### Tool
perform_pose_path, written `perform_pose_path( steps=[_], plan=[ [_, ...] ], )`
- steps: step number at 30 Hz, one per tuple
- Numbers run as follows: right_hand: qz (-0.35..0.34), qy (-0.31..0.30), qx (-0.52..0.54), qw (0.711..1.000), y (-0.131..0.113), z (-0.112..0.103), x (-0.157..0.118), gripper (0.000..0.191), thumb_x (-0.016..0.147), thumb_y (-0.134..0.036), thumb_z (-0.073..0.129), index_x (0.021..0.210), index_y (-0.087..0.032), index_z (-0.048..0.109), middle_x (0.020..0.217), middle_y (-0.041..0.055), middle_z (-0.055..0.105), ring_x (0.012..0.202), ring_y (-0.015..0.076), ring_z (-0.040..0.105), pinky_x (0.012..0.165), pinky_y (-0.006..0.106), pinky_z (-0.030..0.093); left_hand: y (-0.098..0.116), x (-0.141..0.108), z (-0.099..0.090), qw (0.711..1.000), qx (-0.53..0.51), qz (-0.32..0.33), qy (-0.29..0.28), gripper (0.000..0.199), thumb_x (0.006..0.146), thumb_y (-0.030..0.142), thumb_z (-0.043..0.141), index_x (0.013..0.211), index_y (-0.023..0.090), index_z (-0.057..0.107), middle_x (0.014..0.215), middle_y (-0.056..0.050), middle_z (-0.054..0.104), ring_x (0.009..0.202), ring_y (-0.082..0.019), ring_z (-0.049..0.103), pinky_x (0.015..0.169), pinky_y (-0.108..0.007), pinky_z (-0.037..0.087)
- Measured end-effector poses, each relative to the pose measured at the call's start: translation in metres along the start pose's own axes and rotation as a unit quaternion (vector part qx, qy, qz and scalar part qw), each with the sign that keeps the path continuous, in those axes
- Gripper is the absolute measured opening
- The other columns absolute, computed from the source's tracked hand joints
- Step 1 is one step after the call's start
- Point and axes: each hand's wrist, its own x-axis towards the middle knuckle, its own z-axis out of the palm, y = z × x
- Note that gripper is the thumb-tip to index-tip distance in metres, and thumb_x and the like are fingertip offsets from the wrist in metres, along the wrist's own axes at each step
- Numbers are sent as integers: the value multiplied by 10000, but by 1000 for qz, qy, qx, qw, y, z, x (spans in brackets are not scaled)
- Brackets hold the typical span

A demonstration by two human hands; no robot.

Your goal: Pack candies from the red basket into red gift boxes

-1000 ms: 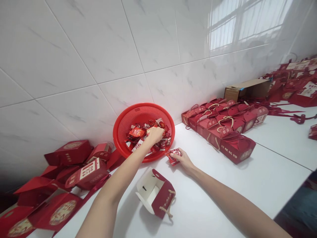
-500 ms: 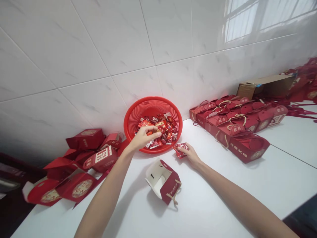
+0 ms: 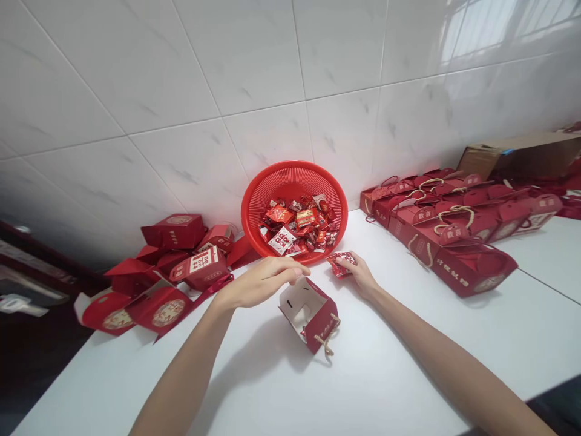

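My left hand hovers over the back edge of an opened red gift box, fingers stretched out and nothing visible in them. This box has a white inside and a twisted cord handle, and a small bit of red shows within it. Beside the basket's front right rim, my right hand is closed on red-and-white wrapped candy. Behind both hands, a round red plastic basket leans toward the wall, holding many wrapped sweets.
Several red gift boxes lie piled at the left. On the right stand rows of closed red boxes with cord handles. A brown cardboard carton is behind them. White tiled wall borders the white table.
My left hand has come from above the sweets toward me, over the opened box. A red bit now shows inside that box. My right hand keeps its hold on the candy.
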Motion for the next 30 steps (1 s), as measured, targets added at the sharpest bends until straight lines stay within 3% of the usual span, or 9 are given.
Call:
perform_pose_path(
  steps=[4,6,11,15,18,22,25,28,30],
  plan=[
    [-1,2,-2,1000,0,0,1,462,586,-438,904,829,-171,616,716,-6,701,600,137,644,573,259,510,0,-2,9,1000,4,4,1,478,986,501,443,1303,207,646,1302,-65,676,1158,-239,616,992,-310,467],
    [1,3,-2,1000,1,0,1,459,585,-429,906,826,-170,613,724,-4,703,602,137,644,574,259,511,2,-4,12,1000,24,13,11,479,992,504,436,1320,216,632,1321,-74,664,1184,-247,605,1017,-331,456],
    [8,2,6,1000,-1,0,0,445,585,-417,899,820,-177,607,751,8,715,611,156,670,591,285,540,0,-20,17,994,79,14,74,379,1001,454,429,1082,248,737,1189,-62,655,1087,-226,619,970,-335,483],
    [12,-6,9,1000,-14,4,1,378,621,-413,852,817,-198,610,734,18,723,625,195,697,619,333,572,-8,-39,22,987,103,-52,108,421,966,508,460,829,225,739,1199,-68,616,1041,-239,621,889,-336,520],
    [1,-33,18,999,-36,17,-4,334,635,-395,817,831,-208,622,749,13,725,672,197,709,667,327,579,-16,-47,27,990,59,-109,61,389,948,510,476,982,240,754,1159,-66,656,940,-222,655,798,-310,534],
    [-19,-167,12,986,-78,49,-25,360,673,-379,790,951,-211,635,901,25,728,709,181,691,637,295,557,-18,-41,33,991,-6,-127,44,444,895,412,544,1272,211,666,1182,-78,699,945,-226,672,824,-306,526],
    [-13,-303,-47,952,-105,73,-43,344,722,-361,787,980,-202,624,878,4,683,718,152,645,666,275,534,-14,-29,34,994,-57,-85,39,451,808,260,589,1246,194,674,1164,-65,716,912,-224,671,819,-307,526],
    [-8,-429,-200,881,-121,86,-56,233,782,-312,754,897,-181,599,841,-20,620,757,130,589,685,239,486,-10,-19,34,993,-117,-16,19,417,736,162,599,1138,189,705,1075,-37,729,924,-223,658,825,-300,524],
    [-17,-461,-320,827,-125,86,-61,189,811,-278,717,856,-182,560,824,-28,581,755,128,553,666,235,455,-11,-16,33,992,-129,6,10,408,722,165,614,1120,183,702,1052,-35,718,919,-215,644,821,-293,520]
  ],
)
